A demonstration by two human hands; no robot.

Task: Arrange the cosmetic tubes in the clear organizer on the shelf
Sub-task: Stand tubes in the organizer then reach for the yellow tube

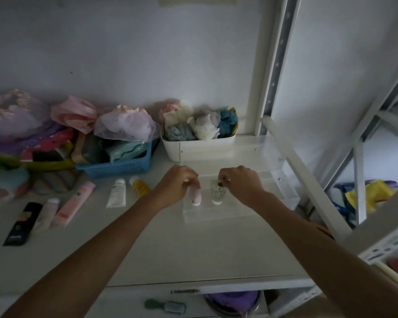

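Observation:
The clear organizer [269,161] stands on the white shelf [193,249], right of centre. My left hand [177,184] grips a pale pink tube [196,198], cap down, in the organizer's front row. Beside it my right hand [241,182] pinches the top of a greenish patterned tube [217,194], also cap down in that row. Loose tubes lie to the left: a white one [117,193], a yellow one [140,186], a long pink one [75,204], a pale one [47,214] and a black one [23,223].
A white bin [193,144] of fabric bundles stands behind the organizer. A blue basket [120,167] and heaped cloth fill the back left. White shelf uprights [276,65] rise at right. A green brush [166,306] lies below the shelf edge.

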